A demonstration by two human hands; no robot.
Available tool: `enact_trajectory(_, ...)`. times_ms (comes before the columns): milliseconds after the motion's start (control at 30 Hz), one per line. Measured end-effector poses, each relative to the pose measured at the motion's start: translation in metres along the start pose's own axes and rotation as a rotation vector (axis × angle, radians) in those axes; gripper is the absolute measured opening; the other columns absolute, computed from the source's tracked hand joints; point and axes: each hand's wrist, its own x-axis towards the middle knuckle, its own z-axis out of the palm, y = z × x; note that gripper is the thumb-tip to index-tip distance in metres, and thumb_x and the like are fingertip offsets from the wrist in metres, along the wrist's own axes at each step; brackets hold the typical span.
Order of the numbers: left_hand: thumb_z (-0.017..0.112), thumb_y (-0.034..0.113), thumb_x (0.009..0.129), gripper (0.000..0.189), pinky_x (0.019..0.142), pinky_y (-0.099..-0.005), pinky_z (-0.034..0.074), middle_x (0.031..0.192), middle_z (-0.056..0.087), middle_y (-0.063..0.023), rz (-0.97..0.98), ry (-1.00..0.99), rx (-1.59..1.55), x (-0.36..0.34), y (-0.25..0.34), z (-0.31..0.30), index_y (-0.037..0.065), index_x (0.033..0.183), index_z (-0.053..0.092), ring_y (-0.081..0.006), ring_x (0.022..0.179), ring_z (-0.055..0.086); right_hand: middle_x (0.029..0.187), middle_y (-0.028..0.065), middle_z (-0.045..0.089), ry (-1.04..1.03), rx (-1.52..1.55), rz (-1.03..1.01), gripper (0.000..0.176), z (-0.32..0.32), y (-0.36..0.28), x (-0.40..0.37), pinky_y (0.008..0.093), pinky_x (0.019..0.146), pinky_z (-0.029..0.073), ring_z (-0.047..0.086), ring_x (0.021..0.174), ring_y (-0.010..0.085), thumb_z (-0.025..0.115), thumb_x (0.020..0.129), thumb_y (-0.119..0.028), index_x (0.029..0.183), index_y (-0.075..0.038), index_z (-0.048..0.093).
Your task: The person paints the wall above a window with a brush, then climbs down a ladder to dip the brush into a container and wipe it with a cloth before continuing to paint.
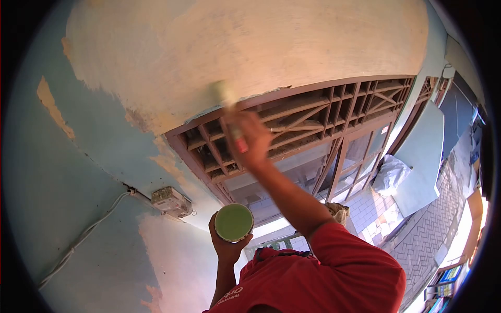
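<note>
In my right hand (pixel 249 136) is a paintbrush with a red mark on its handle. Its pale bristles (pixel 224 93) are blurred and overlap the bottom of the bare beige wall patch (pixel 245 47), just above the brown wooden frame (pixel 292 87). A faint greenish smear shows on the wall beside the bristles. Lower down, my left hand (pixel 228 249) is wrapped round a round tub of green paint (pixel 234 223). The tub is held up in front of my chest, with its opening towards me.
A grimy electrical box (pixel 171 202) with a cable (pixel 86 237) is fixed to the peeling blue-green wall, left of the tub. Below the wooden lattice are glass panes (pixel 261 177). To the right stand a pale panel (pixel 421 156) and a white bag (pixel 391 176) over paving (pixel 422 235).
</note>
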Motion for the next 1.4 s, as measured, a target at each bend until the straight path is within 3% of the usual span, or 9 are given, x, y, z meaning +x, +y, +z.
enact_trajectory(233,0.103,0.013,0.054,0.122,0.111,-0.0447,0.050,0.144,0.055,-0.0142,-0.007,-0.035,-0.011,0.003,0.006,0.000,0.005,0.155,0.035,-0.0288,0.132,0.057,0.104,0.0135,0.076,-0.203,0.265,0.061,0.028,0.031,-0.049,0.013,0.0363,0.082,0.061,0.075,0.093,0.0309,0.081,0.080,0.001,0.105,-0.010,0.076)
enact_trajectory(367,0.103,0.013,0.053,0.124,0.112,-0.0449,0.050,0.144,0.055,-0.0142,-0.003,0.023,0.025,0.000,0.005,-0.021,0.006,0.156,0.034,-0.0299,0.133,0.057,0.098,0.0122,0.076,0.021,0.284,0.218,0.020,-0.028,0.037,0.040,0.0372,0.080,0.060,0.075,0.091,0.0279,0.078,0.086,-0.001,0.105,-0.008,0.078)
enact_trajectory(467,0.098,0.007,0.054,0.118,0.115,-0.0456,0.046,0.145,0.054,-0.0113,-0.026,0.087,0.033,-0.006,0.007,-0.036,0.007,0.155,0.037,-0.0289,0.134,0.055,0.096,0.0054,0.077,0.137,0.082,0.365,0.017,-0.102,0.079,0.058,0.0262,0.073,0.055,0.067,0.083,0.0070,0.073,0.093,-0.001,0.107,-0.008,0.079)
enact_trajectory(533,0.100,0.008,0.054,0.120,0.114,-0.0455,0.047,0.145,0.054,-0.0125,-0.025,0.095,0.048,-0.008,-0.006,-0.047,0.007,0.155,0.036,-0.0292,0.134,0.055,0.094,0.0045,0.075,0.278,-0.021,0.423,0.015,-0.140,0.131,0.062,0.0241,0.075,0.055,0.067,0.083,0.0084,0.078,0.093,-0.004,0.107,-0.006,0.078)
enact_trajectory(700,0.102,0.010,0.054,0.120,0.111,-0.0442,0.050,0.143,0.056,-0.0138,-0.048,0.078,0.048,-0.013,-0.010,-0.049,0.006,0.154,0.037,-0.0286,0.132,0.057,0.107,0.0145,0.074,0.594,0.349,0.585,0.027,-0.210,0.144,0.071,0.0278,0.076,0.063,0.075,0.088,0.0202,0.079,0.094,-0.003,0.118,0.006,0.068)
enact_trajectory(833,0.103,0.013,0.059,0.116,0.109,-0.0429,0.052,0.141,0.056,-0.0139,-0.033,0.049,0.001,-0.013,-0.006,-0.032,0.006,0.154,0.037,-0.0279,0.132,0.058,0.120,0.0182,0.071,0.433,0.470,0.723,0.033,-0.212,0.099,0.048,0.0330,0.096,0.061,0.073,0.108,0.0259,0.076,0.094,0.001,0.125,0.008,0.064)
enact_trajectory(1133,0.102,0.019,0.061,0.113,0.113,-0.0434,0.048,0.144,0.053,-0.0136,-0.023,0.044,-0.022,0.002,0.006,-0.002,0.008,0.153,0.039,-0.0296,0.135,0.055,0.080,0.0132,0.073,-0.104,0.715,1.046,0.017,-0.162,-0.011,-0.001,0.0283,0.060,0.059,0.072,0.062,0.0197,0.065,0.106,-0.022,0.104,-0.010,0.053)
enact_trajectory(1300,0.100,0.017,0.061,0.111,0.113,-0.0443,0.045,0.144,0.051,-0.0134,0.090,0.036,0.042,0.011,0.012,0.000,0.007,0.153,0.039,-0.0319,0.136,0.053,0.082,0.0178,0.073,-0.283,0.833,1.103,0.020,-0.174,-0.041,-0.030,0.0328,0.056,0.061,0.074,0.063,0.0229,0.064,0.105,-0.023,0.108,-0.006,0.055)
enact_trajectory(1400,0.100,0.016,0.060,0.111,0.113,-0.0463,0.044,0.145,0.050,-0.0152,0.099,0.052,0.050,0.013,0.014,0.005,0.008,0.153,0.040,-0.0343,0.136,0.052,0.088,0.0215,0.074,-0.555,0.793,0.879,0.025,-0.184,-0.053,-0.044,0.0360,0.064,0.065,0.075,0.066,0.0251,0.066,0.102,-0.018,0.109,0.004,0.057)
